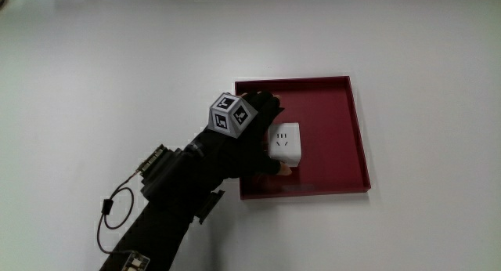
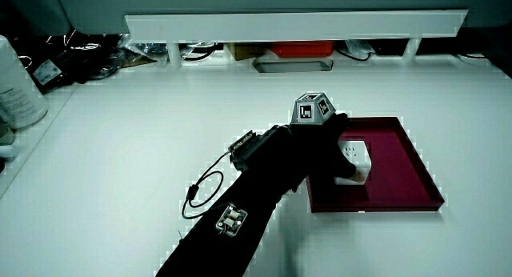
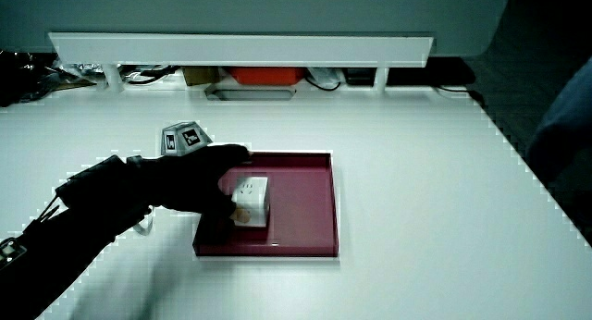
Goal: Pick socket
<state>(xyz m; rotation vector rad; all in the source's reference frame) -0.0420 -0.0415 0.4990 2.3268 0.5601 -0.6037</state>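
A white socket [image 1: 286,143] sits inside a dark red tray [image 1: 344,122], in the part of it nearer the person. The gloved hand [image 1: 262,138] reaches over the tray's edge and its fingers curl around the socket, thumb at the socket's near edge. The patterned cube [image 1: 232,114] rides on the back of the hand. In both side views the socket [image 2: 354,155] [image 3: 251,198] shows pale between the black fingers, still resting on the tray floor [image 2: 400,161] [image 3: 305,209].
A black cable [image 1: 116,210] loops off the forearm onto the white table. A low white partition [image 2: 296,25] runs along the table's edge farthest from the person, with cables and boxes under it. A white container [image 2: 18,85] stands at the table's edge.
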